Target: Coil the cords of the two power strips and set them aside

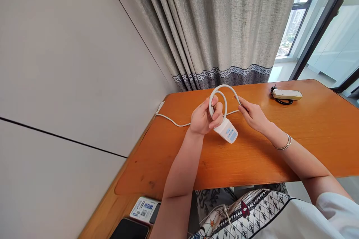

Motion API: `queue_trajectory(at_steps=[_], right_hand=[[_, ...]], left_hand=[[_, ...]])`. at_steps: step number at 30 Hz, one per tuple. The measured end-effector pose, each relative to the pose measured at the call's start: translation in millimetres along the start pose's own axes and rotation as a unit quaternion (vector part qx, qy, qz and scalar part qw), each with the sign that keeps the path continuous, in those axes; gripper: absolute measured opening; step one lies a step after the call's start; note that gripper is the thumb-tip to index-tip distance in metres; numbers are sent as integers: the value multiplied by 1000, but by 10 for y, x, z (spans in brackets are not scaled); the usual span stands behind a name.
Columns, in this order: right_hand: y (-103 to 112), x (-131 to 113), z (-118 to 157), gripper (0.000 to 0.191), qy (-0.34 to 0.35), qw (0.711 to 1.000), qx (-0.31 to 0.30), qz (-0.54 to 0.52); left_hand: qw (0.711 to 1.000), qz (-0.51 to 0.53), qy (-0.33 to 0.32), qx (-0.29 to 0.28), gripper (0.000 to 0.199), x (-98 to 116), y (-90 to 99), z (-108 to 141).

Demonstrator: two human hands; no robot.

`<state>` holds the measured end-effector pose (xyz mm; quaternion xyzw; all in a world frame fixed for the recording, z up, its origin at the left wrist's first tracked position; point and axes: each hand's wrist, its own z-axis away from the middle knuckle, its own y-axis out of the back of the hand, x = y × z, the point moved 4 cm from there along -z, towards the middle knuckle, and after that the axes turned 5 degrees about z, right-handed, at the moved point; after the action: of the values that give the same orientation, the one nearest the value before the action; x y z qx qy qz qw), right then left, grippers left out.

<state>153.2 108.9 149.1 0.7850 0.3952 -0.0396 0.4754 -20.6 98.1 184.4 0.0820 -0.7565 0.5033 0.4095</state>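
The left hand (206, 115) is closed around the smooth, looped white cable (224, 86); the right hand (254, 115) pinches it.

A person sits at an orange-brown wooden table (269, 157), both hands raised over it. The left hand (206, 115) grips looped white cable (223, 86), fingers curled around it; a white plug block with a blue label (227, 131) hangs just below those fingers. The right hand (254, 115) pinches the loop's other side. More cable runs along the tabletop to the left edge. Near the far right lies a white power strip (287, 94) with a black cord. Grey curtains (224, 26) hang behind. At lower left, a dark phone (129, 229) lies beside a printed white item (144, 209).
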Motion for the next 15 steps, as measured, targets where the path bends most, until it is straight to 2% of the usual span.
queue_trajectory(at_steps=[2, 5, 10, 15], right_hand=[[-13, -20, -5, 47, 8, 1000, -27, -8], [-61, -64, -4, 48, 17, 995, -99, 25], [-179, -172, 65, 53, 33, 961, -230, 148], [-141, -238, 111, 54, 65, 948, -249, 189]], left_hand=[[1000, -10, 3, -22, 40, 3, 13, 7], [999, -18, 3, -46, 37, -9, 32, 4], [994, -58, -85, -45, 32, -27, 17, -52], [958, -217, -185, -43, 31, -95, 39, -121]])
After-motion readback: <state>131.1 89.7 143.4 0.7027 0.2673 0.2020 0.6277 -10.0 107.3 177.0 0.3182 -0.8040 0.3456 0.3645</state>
